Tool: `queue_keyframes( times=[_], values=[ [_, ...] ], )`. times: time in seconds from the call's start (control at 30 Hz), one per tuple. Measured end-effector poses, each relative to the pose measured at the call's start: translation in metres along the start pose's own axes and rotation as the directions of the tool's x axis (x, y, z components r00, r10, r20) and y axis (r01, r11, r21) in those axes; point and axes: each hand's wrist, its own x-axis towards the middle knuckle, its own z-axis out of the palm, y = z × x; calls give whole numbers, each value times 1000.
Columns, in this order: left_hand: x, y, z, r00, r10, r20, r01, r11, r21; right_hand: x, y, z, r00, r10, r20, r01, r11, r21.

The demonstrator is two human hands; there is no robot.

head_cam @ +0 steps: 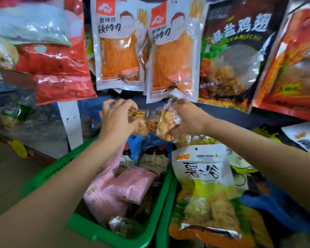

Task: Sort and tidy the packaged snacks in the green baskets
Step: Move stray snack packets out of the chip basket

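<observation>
- Clear film, crinkled and glossy, wraps the small snack packs that both hands hold up above the far end of the baskets, toward twelve o'clock from the viewer.
- The left hand (119, 119) curls its fingers over one clear pack of pale biscuits (140, 127), gripping it from above; likely it keeps that pack out of the pile while its place is chosen.
- The right hand (185, 119) pinches a second clear snack pack (166, 124) by its top seal, so the pack hangs and its contents show, which helps in judging its kind.
- The two packs almost touch, at nine and three o'clock of each other, as if compared.
- Below, the left green basket (48, 173) holds pink packets (131, 187) at six o'clock of the hands, lying flat together, apparently grouped already.
- The right green basket (166, 203), beside it, carries a white-and-yellow bag (206, 176) on top, at five o'clock.
- Orange strip-snack bags (118, 43) hang on display at twelve o'clock, off the baskets.
</observation>
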Motion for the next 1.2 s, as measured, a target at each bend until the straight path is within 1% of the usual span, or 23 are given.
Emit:
queue_keyframes(
  times=[0.03,0.1,0.13,0.2,0.23,0.3,0.37,0.43,0.5,0.57,0.63,0.67,0.73,0.8,0.83,0.87,0.93,0.97,1.0,1.03,1.1,1.17,1.2],
  values=[
    [-2,18,-7,998,62,-13,-63,996,-57,-22,8,-16,1000,-6,-26,6,1000,3],
    [-14,55,-17,982,185,24,-178,967,-182,-78,25,-44,998,22,-65,-18,999,51],
    [-22,75,-21,970,234,63,-212,944,-253,-111,36,-57,997,47,-68,-40,994,106],
    [-40,116,-25,932,318,174,-236,896,-376,-173,53,-72,993,121,-11,-116,974,193],
    [-47,138,-24,902,372,219,-263,876,-405,-202,62,-77,989,146,11,-145,969,202],
    [-56,181,-14,834,481,269,-342,834,-432,-247,83,-84,980,200,-20,-194,965,178],
    [-63,228,-2,780,562,275,-411,791,-453,-284,105,-94,963,237,-128,-212,960,184],
    [-69,275,12,750,604,270,-441,761,-476,-316,129,-109,933,308,-188,-263,937,231],
    [-78,323,24,761,606,231,-418,731,-540,-346,155,-125,903,354,-245,-308,929,205],
    [-91,367,38,805,552,216,-314,707,-634,-374,184,-140,857,434,-279,-382,897,223],
    [-110,406,54,814,500,296,-176,698,-694,-403,211,-152,817,529,-230,-473,843,257],
    [-121,424,62,792,493,360,-118,702,-702,-417,226,-154,795,577,-185,-530,811,249],
    [-146,453,77,705,500,503,-70,755,-652,-439,250,-152,744,665,-67,-647,742,177],
    [-168,469,92,589,517,621,-121,816,-566,-455,260,-150,700,714,-2,-701,688,187],
    [-176,472,100,550,516,657,-174,840,-514,-460,258,-148,692,722,14,-704,671,233],
    [-182,472,107,545,513,663,-249,854,-457,-464,261,-140,677,735,37,-718,648,253],
    [-185,465,119,611,490,622,-386,870,-306,-467,262,-117,702,709,67,-701,671,241],
    [-185,461,125,650,460,605,-408,883,-234,-464,262,-103,719,689,91,-688,687,236],
    [-184,456,129,677,423,602,-393,900,-189,-460,265,-87,712,691,129,-699,677,230],
    [-183,453,133,688,383,617,-362,917,-166,-454,267,-74,695,704,144,-716,661,225],
    [-183,449,137,686,340,644,-327,934,-145,-444,278,-58,640,759,121,-765,613,200],
    [-183,448,135,671,386,633,-376,913,-157,-439,288,-52,596,798,85,-798,577,176],
    [-182,449,131,640,431,637,-408,892,-193,-438,292,-50,581,810,76,-807,562,181]
  ],
)
